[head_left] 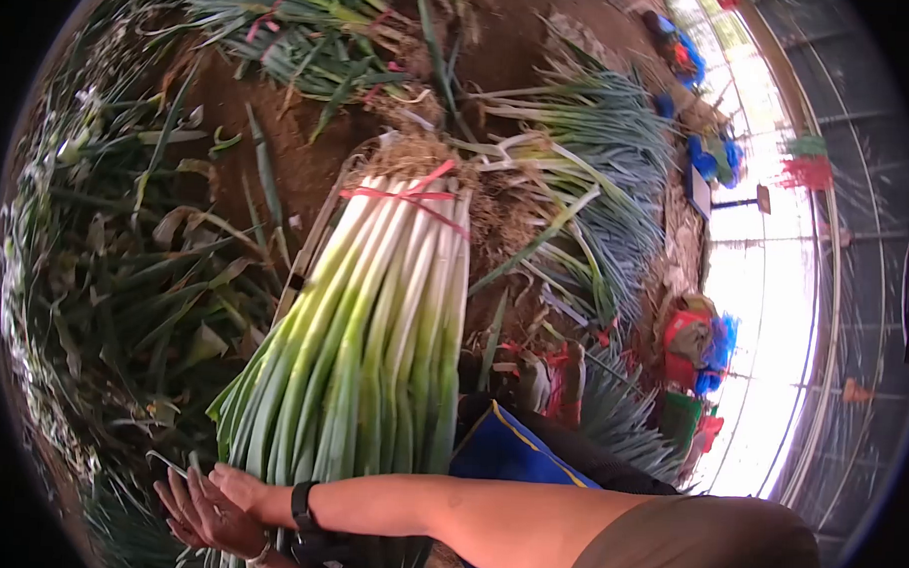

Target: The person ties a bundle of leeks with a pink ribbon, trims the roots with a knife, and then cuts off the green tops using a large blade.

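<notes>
A large bundle of leeks or big green onions lies before me, roots away from me and green leaves towards me. Red ties cross its white stems near the roots. My right hand, with a black band at the wrist, reaches across the leaves to their left edge; its fingers are mostly hidden. My left hand, wearing a bracelet, overlaps it there with fingers stretched apart. By the fingertips shows a thin, shiny curved piece that I cannot make out.
Loose leaves pile up on the left. More tied bundles lie at the back, and loose stalks on the right. Blue and red bags stand by the bright wall. A blue cloth lies beside my arm.
</notes>
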{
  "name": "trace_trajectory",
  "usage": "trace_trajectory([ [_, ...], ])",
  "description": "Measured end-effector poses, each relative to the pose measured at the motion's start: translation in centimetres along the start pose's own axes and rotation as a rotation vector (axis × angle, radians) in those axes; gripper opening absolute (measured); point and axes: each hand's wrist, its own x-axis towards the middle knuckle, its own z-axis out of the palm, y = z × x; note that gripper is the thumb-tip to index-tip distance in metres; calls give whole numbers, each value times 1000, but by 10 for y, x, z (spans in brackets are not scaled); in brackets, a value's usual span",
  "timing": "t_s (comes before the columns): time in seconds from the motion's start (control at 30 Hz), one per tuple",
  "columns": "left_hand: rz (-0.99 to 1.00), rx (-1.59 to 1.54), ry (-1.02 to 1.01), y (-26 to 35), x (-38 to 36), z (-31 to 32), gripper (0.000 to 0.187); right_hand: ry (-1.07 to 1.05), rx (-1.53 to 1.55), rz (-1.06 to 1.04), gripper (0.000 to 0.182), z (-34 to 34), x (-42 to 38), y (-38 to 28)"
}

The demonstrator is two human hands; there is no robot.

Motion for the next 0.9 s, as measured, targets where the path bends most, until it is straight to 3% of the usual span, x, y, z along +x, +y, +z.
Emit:
trace_trajectory([
  [0.03, 199, -161, -14, -7, 10, -15, 27, 202, -273, 6, 18, -3, -3, -10],
  [0.13, -55, -799, -410, -9, 4, 8, 44, 9, -157, -64, 20, -19, -14, -26],
  [0.17, -33, -806, -426, -23, 0, 29, 44, -9, -130, -75, 21, -26, -15, -27],
  [0.23, -420, -856, -628, -58, -5, 67, 52, -29, -91, -93, 22, -40, -19, -30],
  [0.27, -248, -610, -823, -72, -2, 68, 56, -36, -71, -107, 23, -46, -23, -32],
  [0.3, -235, -605, -831, -100, -11, 82, 56, -46, -50, -120, 24, -54, -27, -35],
  [0.37, 227, -685, -1040, -145, -25, 113, 51, -46, -2, -146, 25, -79, -35, -41],
  [0.5, 254, -417, -1067, -111, -17, 77, 50, 92, 194, -202, 29, -190, -65, -26],
  [0.57, 264, -360, -1026, -87, -12, 68, 50, 268, 424, -208, 8, -275, -91, 16],
  [0.63, 295, -333, -988, -58, -9, 64, 49, 480, 244, -29, 6, -325, -138, 82],
  [0.67, 312, -322, -973, -41, -10, 61, 49, 506, 325, 1, 11, -333, -172, 136],
  [0.7, 332, -301, -962, -20, -9, 60, 49, 530, 51, 239, 11, -366, -207, 166],
  [0.73, 354, -293, -954, 1, -12, 61, 49, 390, -52, 541, 18, -379, -250, 207],
  [0.77, 367, -267, -944, 25, -15, 61, 49, 576, -115, 765, 23, -390, -290, 237],
  [0.8, 384, -252, -938, 43, -19, 63, 49, 533, -288, 932, 25, -390, -342, 276],
  [0.83, 397, -236, -932, 61, -24, 65, 49, 419, -60, 1292, 25, -426, -368, 278],
  [0.87, 412, -219, -930, 76, -30, 67, 48, 454, -288, 1286, 23, -402, -431, 332],
  [0.9, 425, -200, -929, 91, -35, 71, 48, 405, -275, 1423, 20, -408, -465, 355],
])
